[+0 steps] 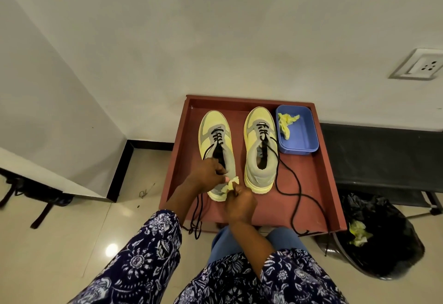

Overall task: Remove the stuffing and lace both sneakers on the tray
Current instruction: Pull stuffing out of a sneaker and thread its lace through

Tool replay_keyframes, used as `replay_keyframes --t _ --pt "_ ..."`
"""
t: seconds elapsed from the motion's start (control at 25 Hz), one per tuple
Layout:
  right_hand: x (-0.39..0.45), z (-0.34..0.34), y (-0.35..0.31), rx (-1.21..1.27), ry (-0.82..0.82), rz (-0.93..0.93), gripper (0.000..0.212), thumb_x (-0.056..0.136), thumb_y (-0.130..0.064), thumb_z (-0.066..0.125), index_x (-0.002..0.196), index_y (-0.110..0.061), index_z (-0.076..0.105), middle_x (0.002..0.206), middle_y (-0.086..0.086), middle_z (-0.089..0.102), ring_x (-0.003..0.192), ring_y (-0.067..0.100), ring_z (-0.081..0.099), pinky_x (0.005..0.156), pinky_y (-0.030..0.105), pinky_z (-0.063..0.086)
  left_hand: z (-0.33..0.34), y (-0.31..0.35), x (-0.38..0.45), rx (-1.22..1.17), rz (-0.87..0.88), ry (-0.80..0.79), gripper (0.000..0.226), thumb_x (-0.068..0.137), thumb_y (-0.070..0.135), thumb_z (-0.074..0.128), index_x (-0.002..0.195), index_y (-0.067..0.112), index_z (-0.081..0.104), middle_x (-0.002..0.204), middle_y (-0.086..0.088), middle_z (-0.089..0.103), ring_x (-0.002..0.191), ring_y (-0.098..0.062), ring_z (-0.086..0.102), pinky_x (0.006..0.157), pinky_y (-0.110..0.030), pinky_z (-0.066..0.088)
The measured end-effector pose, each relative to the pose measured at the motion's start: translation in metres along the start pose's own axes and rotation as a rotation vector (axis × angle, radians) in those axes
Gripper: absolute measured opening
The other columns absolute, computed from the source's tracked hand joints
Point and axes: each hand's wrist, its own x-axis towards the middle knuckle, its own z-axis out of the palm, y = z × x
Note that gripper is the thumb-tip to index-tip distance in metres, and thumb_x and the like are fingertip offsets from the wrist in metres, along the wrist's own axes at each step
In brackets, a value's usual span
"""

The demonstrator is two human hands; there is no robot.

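Two yellow and grey sneakers stand side by side on a red-brown tray [318,184], toes pointing away from me. The left sneaker [215,133] and the right sneaker [259,145] each carry a loose black lace through the upper eyelets. The right lace [296,193] trails over the tray's front edge. At the left sneaker's heel, a crumpled yellow paper wad [231,185] is pinched between my left hand [208,174] and my right hand [239,202]. The inside of the left sneaker is partly hidden by my left hand.
A blue plastic tub [304,136] with a yellow paper wad sits at the tray's back right corner. A black bin bag [383,232] with more yellow paper stands on the floor to the right. A wall rises behind the tray.
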Motion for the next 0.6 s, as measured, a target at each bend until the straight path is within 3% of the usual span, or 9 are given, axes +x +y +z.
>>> replay_keyframes --t 0.12,0.24,0.48,0.6 --pt "0.013 -0.004 0.002 0.020 0.003 0.088 0.026 0.092 -0.007 0.050 0.111 0.002 0.065 0.115 0.017 0.066 0.104 0.027 0.059 0.077 0.019 0.033 0.000 -0.001 0.000 -0.034 0.005 0.013 0.027 0.082 0.017 0.066 0.101 -0.002 0.067 0.100 0.001 0.043 0.094 -0.011 0.040 0.079 -0.021 0.029" --pt "0.014 0.001 0.002 0.044 0.014 0.126 0.025 0.092 -0.008 0.050 0.109 0.002 0.066 0.111 0.017 0.067 0.103 0.030 0.060 0.076 0.020 0.035 0.002 -0.003 -0.001 -0.067 0.006 0.038 0.025 0.081 0.016 0.067 0.098 -0.003 0.068 0.099 0.001 0.045 0.094 -0.009 0.040 0.076 -0.020 0.029" --pt "0.008 0.002 0.001 0.105 0.011 0.197 0.022 0.090 -0.005 0.052 0.101 0.004 0.068 0.103 0.016 0.069 0.096 0.028 0.061 0.072 0.022 0.038 0.007 -0.005 -0.004 -0.081 0.030 0.095 0.023 0.082 0.014 0.066 0.095 -0.004 0.067 0.100 0.002 0.044 0.091 -0.009 0.043 0.056 -0.013 0.029" --pt "0.018 -0.003 -0.007 0.147 -0.004 0.185 0.023 0.087 -0.002 0.052 0.104 0.000 0.069 0.107 0.014 0.070 0.090 0.025 0.059 0.078 0.027 0.044 0.007 -0.006 -0.004 -0.061 0.058 0.097 0.022 0.082 0.013 0.066 0.096 -0.004 0.067 0.102 -0.002 0.047 0.093 -0.008 0.043 0.059 -0.015 0.029"
